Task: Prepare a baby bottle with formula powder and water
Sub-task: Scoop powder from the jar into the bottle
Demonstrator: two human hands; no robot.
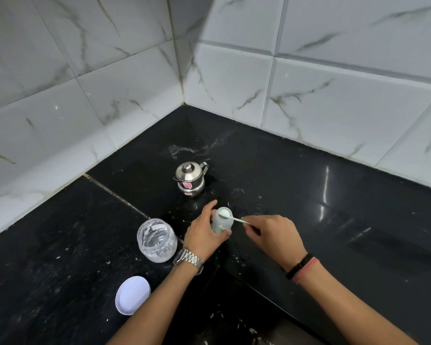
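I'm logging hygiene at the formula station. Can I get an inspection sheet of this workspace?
Surface: black stone counter, white specks and smears on it.
Job's things: baby bottle open; spoon bowl over its mouth; open clear jar; white lid lying apart; lidded steel pot behind.
Clutter: nothing seen.
Grippers: left hand grips the bottle; right hand pinches the spoon handle.
Cables: nothing seen.
Surroundings: marble-look tiled walls meeting in a corner.

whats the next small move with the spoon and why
Probably tip the spoon so its powder drops into the baby bottle: the right hand holds its bowl over the open mouth, and the left hand steadies the bottle.
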